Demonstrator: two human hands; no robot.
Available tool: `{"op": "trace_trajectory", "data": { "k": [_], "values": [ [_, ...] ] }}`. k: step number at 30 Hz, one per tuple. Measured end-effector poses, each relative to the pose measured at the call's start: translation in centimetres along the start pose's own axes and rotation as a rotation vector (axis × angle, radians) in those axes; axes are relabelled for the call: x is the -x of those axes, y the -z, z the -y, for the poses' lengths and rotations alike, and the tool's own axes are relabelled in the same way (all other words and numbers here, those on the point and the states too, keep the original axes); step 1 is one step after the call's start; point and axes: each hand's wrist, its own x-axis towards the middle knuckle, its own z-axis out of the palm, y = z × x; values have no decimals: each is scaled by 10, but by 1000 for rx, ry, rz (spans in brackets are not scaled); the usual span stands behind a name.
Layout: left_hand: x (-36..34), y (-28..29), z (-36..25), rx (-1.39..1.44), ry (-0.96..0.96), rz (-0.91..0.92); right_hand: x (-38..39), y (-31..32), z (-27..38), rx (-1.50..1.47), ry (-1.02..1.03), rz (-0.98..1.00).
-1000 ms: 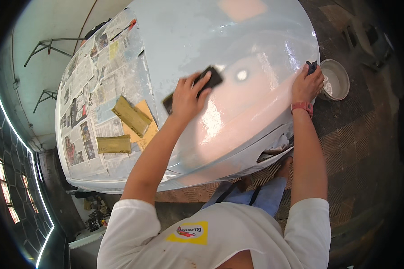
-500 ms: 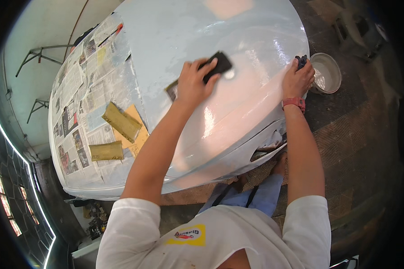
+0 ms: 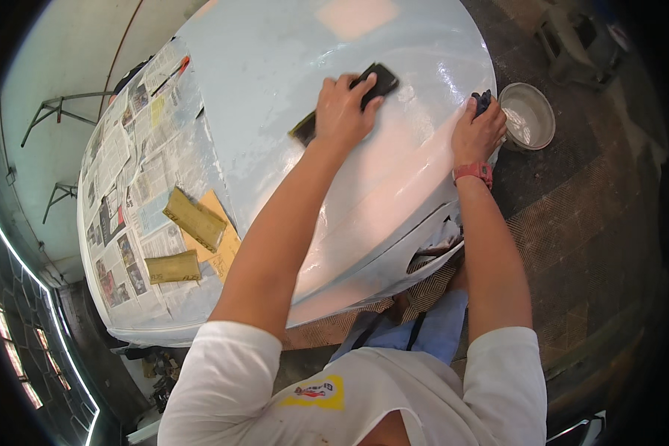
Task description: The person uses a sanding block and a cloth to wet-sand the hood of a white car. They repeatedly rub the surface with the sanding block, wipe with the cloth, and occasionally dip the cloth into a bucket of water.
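Observation:
My left hand (image 3: 343,111) is closed round a long dark sanding block (image 3: 380,80), which lies flat on a wet, pale blue-grey car panel (image 3: 267,82) with pinkish patches. The middle of the block is hidden under my fingers. At the panel's right edge my right hand (image 3: 477,135), with a red watch (image 3: 473,172) on the wrist, grips a dark crumpled cloth (image 3: 482,102). That cloth is mostly covered by the hand, so its exact kind is hard to make out.
A round tub of whitish water (image 3: 528,117) stands just right of my right hand. Newspaper (image 3: 137,186) masks the panel's left part; two folded yellow sandpaper pieces (image 3: 195,219) and a red-and-black tool (image 3: 172,74) lie on it. A grey stool (image 3: 578,48) stands far right.
My left hand has slid the sanding block away and to the right over the panel. My right hand stays at the edge with the cloth. The whole view has shifted slightly.

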Motion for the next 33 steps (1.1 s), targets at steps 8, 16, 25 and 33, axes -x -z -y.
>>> {"op": "trace_trajectory", "data": {
  "k": [8, 16, 25, 33],
  "values": [
    [88, 34, -58, 106, -24, 181, -5, 4, -17, 8, -25, -28],
    [-49, -39, -36, -40, -14, 48, -2, 5, 0, -62, -23, 6],
    [31, 11, -100, 133, 6, 319, -15, 23, -24, -220, 158, 93],
    [148, 96, -67, -211, 305, 238, -39, 169, -259, -53, 27, 492]
  ]
}}
